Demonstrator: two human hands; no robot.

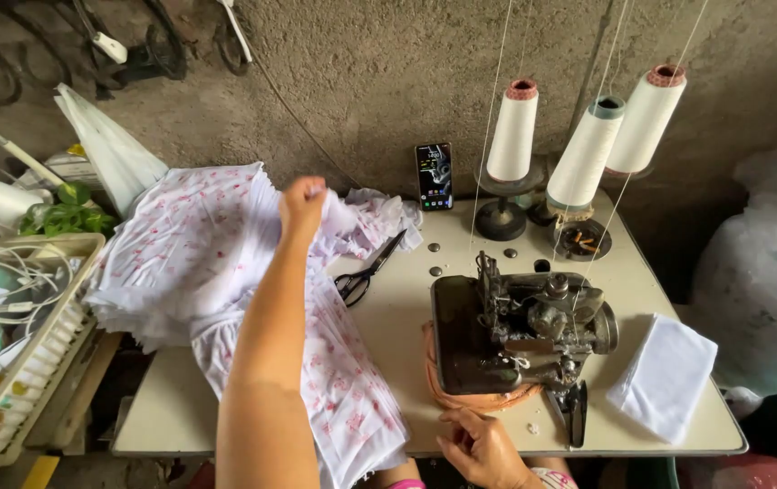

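At nine o'clock a cream plastic basket (39,362) holds white cables and small oddments, with a green leafy plant (67,217) just beyond it at ten o'clock. Beside them a heap of white fabric printed in pink (180,244) lies across the left part of the cream table (162,412) and trails down toward six o'clock. The left hand (302,204) reaches up over this heap toward eleven o'clock, fingers closed in a pinch on a fold of the cloth and lifting it slightly. Just right of the cloth, near the centre, black-handled scissors (368,269) lie shut on the tabletop, and a phone (434,176) leans against the rough grey wall at twelve o'clock. The dark overlock sewing machine (520,330) sits at four o'clock, with three white thread cones (588,149) standing behind it at one o'clock, threads running upward. The right hand (479,448) rests at five o'clock on the table's front edge, fingers loosely curled, touching the orange cloth under the machine's base without gripping it. A folded white cloth (665,376) lies at four o'clock near the table's right edge.
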